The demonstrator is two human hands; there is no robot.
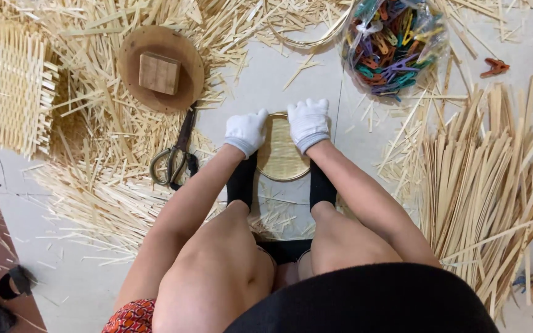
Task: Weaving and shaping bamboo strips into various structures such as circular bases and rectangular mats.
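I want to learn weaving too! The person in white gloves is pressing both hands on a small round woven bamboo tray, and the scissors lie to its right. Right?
Nearly. The head view shows the metal scissors left of the small round woven bamboo tray, not right. Both white-gloved hands, left and right, do rest on it.

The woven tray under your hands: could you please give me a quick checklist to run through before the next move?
1. Left hand on the tray: ok, gloved, pressing its left edge.
2. Right hand on the tray: ok, gloved, on its top right edge.
3. Tray braced: ok, flat on the floor between both feet.
4. Scissors within reach: ok, lying left of the left hand.
5. Clips at hand: ok, bagged beyond the tray.
6. Rim finished: cannot tell, the hands cover it.
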